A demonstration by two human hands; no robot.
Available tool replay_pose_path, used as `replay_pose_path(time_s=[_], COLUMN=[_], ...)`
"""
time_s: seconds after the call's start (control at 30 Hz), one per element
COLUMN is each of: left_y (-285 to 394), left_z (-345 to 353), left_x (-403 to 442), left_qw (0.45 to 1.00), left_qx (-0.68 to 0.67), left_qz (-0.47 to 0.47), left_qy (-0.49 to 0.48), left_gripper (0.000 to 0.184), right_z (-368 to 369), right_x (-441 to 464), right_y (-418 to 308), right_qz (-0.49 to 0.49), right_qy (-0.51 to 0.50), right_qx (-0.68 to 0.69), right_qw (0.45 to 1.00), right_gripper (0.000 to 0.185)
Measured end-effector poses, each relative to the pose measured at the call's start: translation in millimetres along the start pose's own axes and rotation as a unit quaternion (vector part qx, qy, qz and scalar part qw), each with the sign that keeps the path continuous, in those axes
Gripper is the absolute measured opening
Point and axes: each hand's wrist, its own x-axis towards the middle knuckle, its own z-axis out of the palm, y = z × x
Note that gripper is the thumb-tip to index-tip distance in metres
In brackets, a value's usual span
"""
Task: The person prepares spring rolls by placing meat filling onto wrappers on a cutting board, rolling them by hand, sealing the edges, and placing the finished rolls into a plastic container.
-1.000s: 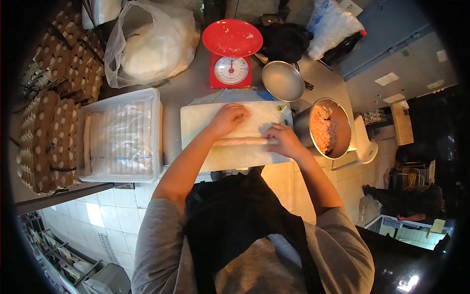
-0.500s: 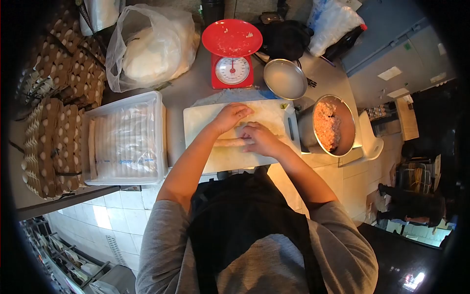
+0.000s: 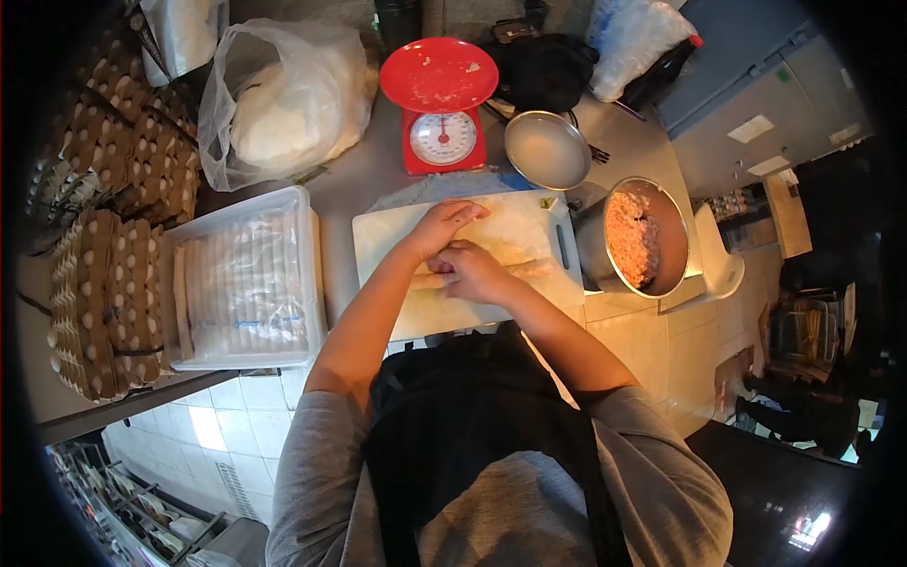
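Note:
A long, pale, uncooked spring roll (image 3: 531,268) lies across the white cutting board (image 3: 383,321), with its middle covered by my right hand (image 3: 475,274). The fingers of that hand are curled onto the roll, their tips partly hidden. Just above it, my left hand (image 3: 450,227) rests over the board with its fingers stretched to the right and nothing visible in them. Pale wrapper sheets (image 3: 515,227) seem to lie flat on the board beyond my hands. To the right stands a metal pot (image 3: 673,241) of pinkish minced filling (image 3: 631,231).
Left of the board is a plastic tub (image 3: 315,274) of finished rolls under clear film. Egg trays (image 3: 113,293) are stacked at far left. Behind are a bag of white dough-like food (image 3: 283,118), a red scale (image 3: 442,142) and a round metal pan (image 3: 548,151).
My right hand has slid left along the spring roll, closer to my left hand, uncovering more of the roll's right end. My left hand stays nearly in place. The view has shifted slightly.

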Motion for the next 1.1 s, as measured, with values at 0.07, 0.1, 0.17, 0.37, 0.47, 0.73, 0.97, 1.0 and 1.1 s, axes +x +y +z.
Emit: replay_pose_path(time_s=[0.07, 0.1, 0.17, 0.37, 0.47, 0.73, 0.97, 1.0, 1.1], left_y=[-2, -4, -5, -6, 17, 14, 39, 38, 44], left_z=[0, 0, -4, -1, 6, 6, 9, 10, 26], left_x=[3, 3, 5, -5, -19, -20, -42, -47, -66], left_qw=[0.999, 0.999, 0.999, 0.946, 0.920, 0.902, 0.837, 0.888, 0.970], left_qx=[-0.040, -0.043, -0.020, 0.278, 0.361, 0.393, 0.492, 0.432, 0.235], left_qz=[-0.024, -0.031, -0.026, 0.155, 0.144, 0.169, 0.227, 0.148, -0.065], left_qy=[-0.004, -0.003, -0.014, -0.054, -0.056, -0.064, 0.078, 0.060, 0.023], left_gripper=[0.038, 0.039, 0.038, 0.043, 0.057, 0.067, 0.056, 0.050, 0.031], right_z=[8, 14, 13, -63, -78, -84, -80, -81, -62], right_x=[4, 5, 5, -42, -54, -64, -83, -76, -47], right_y=[-6, -9, -6, 41, 38, 41, 45, 36, 19], right_qz=[-0.013, -0.024, -0.054, 0.040, 0.054, 0.026, -0.010, -0.024, -0.055], right_qy=[0.011, 0.020, 0.025, -0.044, -0.060, -0.030, 0.041, 0.036, -0.003], right_qx=[-0.004, -0.027, -0.040, -0.087, -0.086, -0.103, -0.095, -0.119, -0.149], right_qw=[1.000, 0.999, 0.997, 0.994, 0.993, 0.994, 0.995, 0.992, 0.987], right_gripper=[0.040, 0.040, 0.038, 0.039, 0.038, 0.040, 0.039, 0.039, 0.038])
